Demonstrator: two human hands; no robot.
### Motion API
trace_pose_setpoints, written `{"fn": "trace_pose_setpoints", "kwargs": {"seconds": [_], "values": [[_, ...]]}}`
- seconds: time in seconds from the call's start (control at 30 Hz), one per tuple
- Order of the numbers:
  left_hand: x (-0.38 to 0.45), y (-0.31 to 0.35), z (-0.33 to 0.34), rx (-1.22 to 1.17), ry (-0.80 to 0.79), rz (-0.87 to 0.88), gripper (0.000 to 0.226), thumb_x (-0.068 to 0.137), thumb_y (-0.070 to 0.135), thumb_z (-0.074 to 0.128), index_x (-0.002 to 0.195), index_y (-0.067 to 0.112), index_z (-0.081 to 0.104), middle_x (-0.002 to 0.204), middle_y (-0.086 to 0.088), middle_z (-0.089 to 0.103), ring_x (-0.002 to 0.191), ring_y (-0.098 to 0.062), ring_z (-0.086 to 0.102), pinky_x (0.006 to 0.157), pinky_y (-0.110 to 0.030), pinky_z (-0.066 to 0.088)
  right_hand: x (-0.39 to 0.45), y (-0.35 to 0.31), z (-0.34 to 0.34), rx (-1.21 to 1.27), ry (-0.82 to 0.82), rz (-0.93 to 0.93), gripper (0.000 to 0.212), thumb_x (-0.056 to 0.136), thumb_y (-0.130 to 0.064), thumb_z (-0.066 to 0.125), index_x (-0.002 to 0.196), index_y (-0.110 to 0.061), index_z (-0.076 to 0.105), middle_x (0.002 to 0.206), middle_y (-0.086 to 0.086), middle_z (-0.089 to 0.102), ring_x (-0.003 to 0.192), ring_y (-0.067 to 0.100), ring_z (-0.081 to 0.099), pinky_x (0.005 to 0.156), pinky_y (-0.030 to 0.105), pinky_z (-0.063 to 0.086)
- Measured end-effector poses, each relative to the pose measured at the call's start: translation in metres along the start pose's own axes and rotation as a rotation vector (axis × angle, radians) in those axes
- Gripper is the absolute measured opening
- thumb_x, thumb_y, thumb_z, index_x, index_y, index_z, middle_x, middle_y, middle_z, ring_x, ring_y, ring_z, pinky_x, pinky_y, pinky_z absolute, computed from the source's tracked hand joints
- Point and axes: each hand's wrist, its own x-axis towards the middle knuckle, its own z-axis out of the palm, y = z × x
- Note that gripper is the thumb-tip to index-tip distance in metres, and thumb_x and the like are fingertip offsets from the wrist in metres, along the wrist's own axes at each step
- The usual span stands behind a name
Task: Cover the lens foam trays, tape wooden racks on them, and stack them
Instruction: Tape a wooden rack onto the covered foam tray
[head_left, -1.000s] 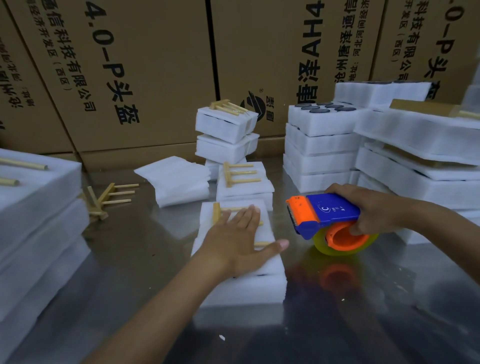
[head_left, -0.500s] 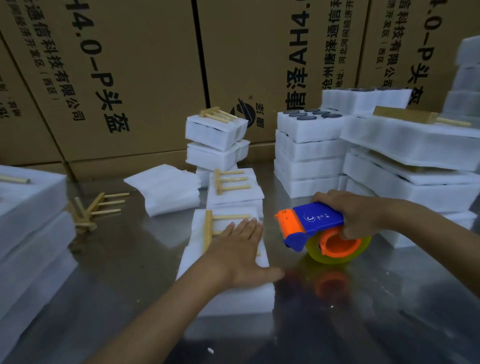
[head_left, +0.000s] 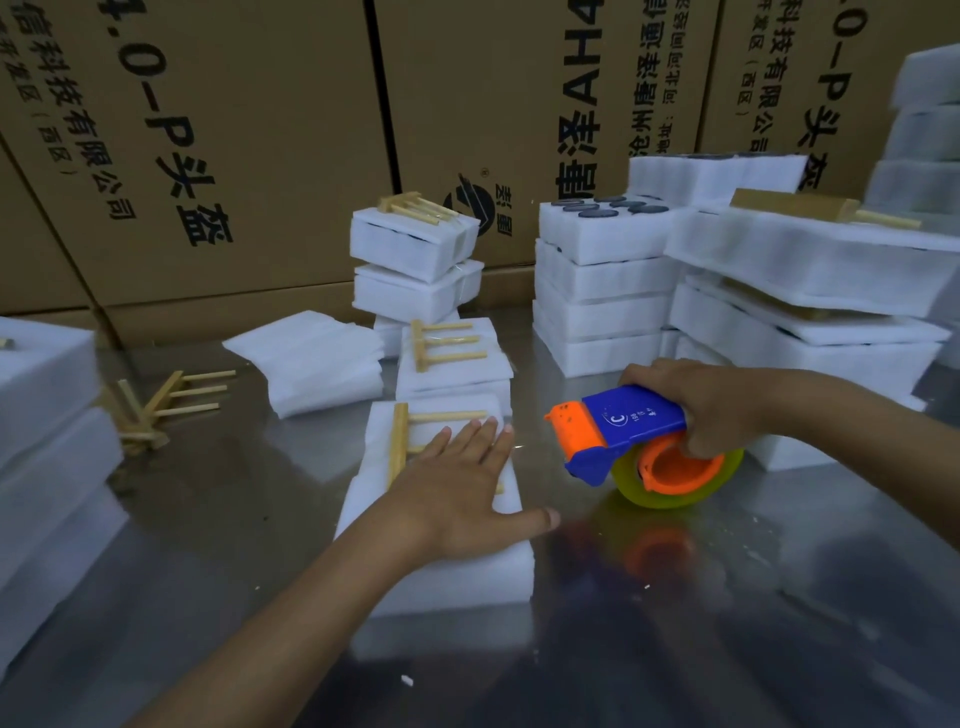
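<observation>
A covered white foam tray lies in front of me on the steel table, with a wooden rack on top. My left hand presses flat on the tray and the rack's prongs, fingers straight. To the right, my right hand grips a blue and orange tape dispenser with a yellowish tape roll, held just above the table beside the tray.
Behind the tray sit another tray with a rack and a leaning stack. Loose foam sheets and spare racks lie at left. Tall foam stacks stand right, foam piles left, cardboard boxes behind.
The view shifted slightly. My left hand stays pressed on the tray and rack. The dispenser in my right hand has stayed beside the tray's right edge.
</observation>
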Motion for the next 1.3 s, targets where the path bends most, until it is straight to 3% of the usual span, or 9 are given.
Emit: {"fn": "trace_pose_setpoints", "kwargs": {"seconds": [0.23, 0.43, 0.6, 0.67, 0.77, 0.87, 1.0, 1.17, 1.3], "values": [[0.000, -0.001, 0.000, 0.018, -0.025, 0.006, 0.099, 0.082, 0.084, 0.023, 0.155, 0.027, -0.013, 0.162, 0.008, -0.020, 0.147, -0.008, -0.020, 0.116, -0.030, -0.014, -0.005, 0.006, 0.009, 0.061, 0.048, 0.019, 0.066, 0.077, -0.019, 0.077, 0.120, -0.042, 0.033, 0.114, -0.009, 0.048, 0.101, 0.006, 0.049, 0.080, 0.025, 0.042], [0.001, -0.003, 0.002, -0.018, -0.006, -0.001, 0.097, 0.081, 0.084, 0.012, 0.155, 0.027, -0.014, 0.162, 0.010, -0.019, 0.147, -0.005, -0.019, 0.118, -0.031, -0.012, -0.009, -0.001, 0.016, 0.012, 0.090, 0.094, 0.067, 0.076, -0.022, 0.075, 0.126, -0.038, 0.032, 0.112, -0.008, 0.044, 0.104, 0.015, 0.047, 0.087, 0.032, 0.046], [0.001, 0.000, 0.002, -0.010, -0.021, 0.015, 0.092, 0.083, 0.080, 0.007, 0.155, 0.026, -0.012, 0.161, 0.011, -0.019, 0.147, -0.006, -0.019, 0.116, -0.029, -0.012, -0.009, -0.011, 0.012, -0.039, 0.027, 0.154, 0.061, 0.077, -0.025, 0.073, 0.123, -0.039, 0.034, 0.101, -0.008, 0.041, 0.099, 0.017, 0.050, 0.077, 0.030, 0.045], [0.003, -0.004, -0.004, -0.067, -0.025, 0.010, 0.071, 0.097, 0.064, 0.011, 0.157, 0.028, 0.002, 0.164, 0.009, -0.006, 0.150, -0.009, -0.008, 0.117, -0.029, -0.007, -0.008, -0.015, 0.014, -0.051, 0.040, 0.167, 0.060, 0.077, -0.025, 0.072, 0.122, -0.038, 0.035, 0.101, -0.006, 0.040, 0.099, 0.018, 0.049, 0.073, 0.029, 0.042], [0.021, -0.010, -0.025, -0.095, 0.114, -0.009, 0.044, 0.106, 0.033, 0.024, 0.139, 0.020, 0.049, 0.149, -0.005, 0.042, 0.136, -0.028, 0.034, 0.115, -0.040, 0.026, -0.014, -0.013, 0.018, -0.020, 0.078, 0.161, 0.061, 0.077, -0.022, 0.070, 0.123, -0.038, 0.034, 0.100, -0.007, 0.039, 0.097, 0.016, 0.044, 0.073, 0.029, 0.040], [0.054, -0.003, -0.030, -0.218, 0.228, -0.038, 0.036, 0.102, 0.029, 0.038, 0.123, 0.017, 0.065, 0.129, -0.005, 0.053, 0.126, -0.025, 0.041, 0.106, -0.039, 0.035, -0.019, -0.014, 0.018, -0.014, 0.086, 0.158, 0.062, 0.077, -0.022, 0.070, 0.123, -0.038, 0.032, 0.095, -0.011, 0.036, 0.095, 0.015, 0.042, 0.076, 0.029, 0.038], [0.073, 0.007, -0.008, -0.175, 0.253, -0.021, 0.034, 0.099, 0.038, 0.045, 0.105, 0.016, 0.071, 0.117, -0.001, 0.051, 0.119, -0.019, 0.040, 0.099, -0.033, 0.033, -0.016, -0.021, 0.013, -0.043, 0.052, 0.170, 0.063, 0.078, -0.023, 0.071, 0.126, -0.037, 0.033, 0.092, -0.012, 0.034, 0.096, 0.015, 0.043, 0.077, 0.029, 0.039], [0.072, 0.000, 0.000, -0.203, 0.275, -0.008, 0.025, 0.099, 0.042, 0.044, 0.089, 0.030, 0.063, 0.116, 0.007, 0.051, 0.121, -0.015, 0.036, 0.092, -0.032, 0.022, -0.012, -0.033, 0.006, -0.098, -0.028, 0.236, 0.062, 0.080, -0.025, 0.071, 0.131, -0.032, 0.036, 0.098, -0.006, 0.038, 0.100, 0.020, 0.046, 0.078, 0.032, 0.043], [0.071, 0.000, 0.001, -0.269, 0.318, -0.010, 0.019, 0.096, 0.037, 0.051, 0.092, 0.029, 0.067, 0.114, 0.006, 0.055, 0.120, -0.015, 0.037, 0.094, -0.032, 0.024, -0.007, -0.050, 0.002, -0.166, -0.104, 0.320, 0.063, 0.082, -0.030, 0.070, 0.135, -0.030, 0.036, 0.108, 0.001, 0.040, 0.103, 0.024, 0.049, 0.080, 0.036, 0.047]]}}
